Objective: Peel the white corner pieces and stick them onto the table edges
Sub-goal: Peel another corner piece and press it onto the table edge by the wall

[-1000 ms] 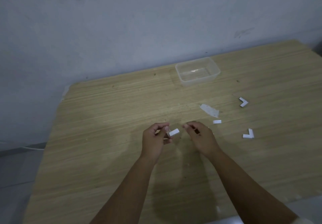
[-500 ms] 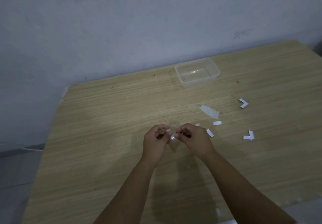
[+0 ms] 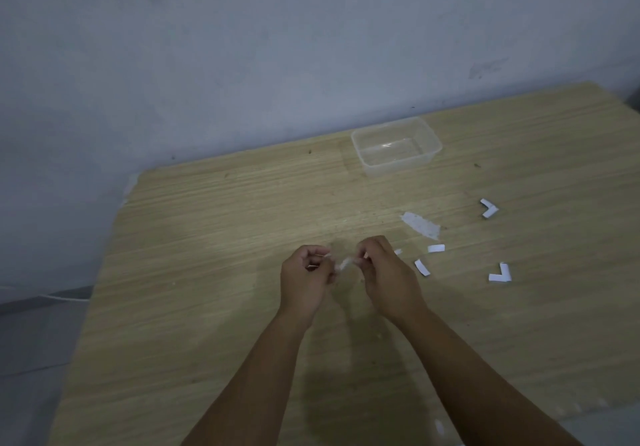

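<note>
Left hand (image 3: 304, 281) and right hand (image 3: 384, 277): fingers curled, pinching between them one small white corner piece (image 3: 344, 264), blurred, apparently mid-peel. Right of the fingers: two white strips (image 3: 421, 267), two corner pieces (image 3: 500, 273). Beyond: clear container (image 3: 396, 145) on the table (image 3: 207, 272).

A plain, dim room, home or workroom, it is hard to say which: a bare, scuffed, pale wall (image 3: 277, 47), a grey floor (image 3: 31, 359) at the left, and a light wood-grain surface (image 3: 207, 272) pushed against the wall, carrying a clear plastic tub (image 3: 427, 156).
</note>
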